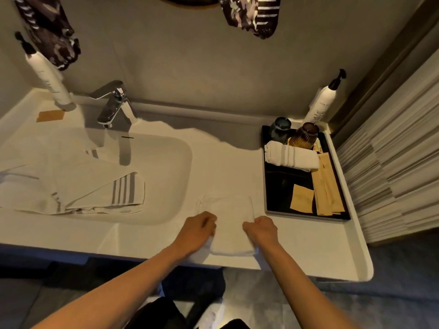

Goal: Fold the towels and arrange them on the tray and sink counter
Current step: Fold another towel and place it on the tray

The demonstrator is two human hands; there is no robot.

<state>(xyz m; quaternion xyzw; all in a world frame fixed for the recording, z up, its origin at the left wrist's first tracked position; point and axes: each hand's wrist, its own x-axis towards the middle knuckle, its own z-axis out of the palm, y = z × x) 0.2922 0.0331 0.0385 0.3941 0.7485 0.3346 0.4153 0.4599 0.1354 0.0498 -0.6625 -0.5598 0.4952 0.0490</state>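
Observation:
A small white towel [231, 217] lies flat on the white sink counter [308, 245], between the basin and the tray. My left hand [198, 230] grips its left edge and my right hand [262, 230] grips its right edge, near the counter's front. A rolled white towel with grey stripes [291, 157] rests in the black tray [280, 186] at the right. A larger striped white towel [78, 186] lies loosely folded across the left side of the basin [171, 176].
In the tray stand a dark blue cup [280, 129] and an amber cup [305, 136], with brown paper packets [326, 186]. A chrome faucet [114, 103] sits behind the basin. Pump bottles stand at the back left [51, 79] and back right [322, 105].

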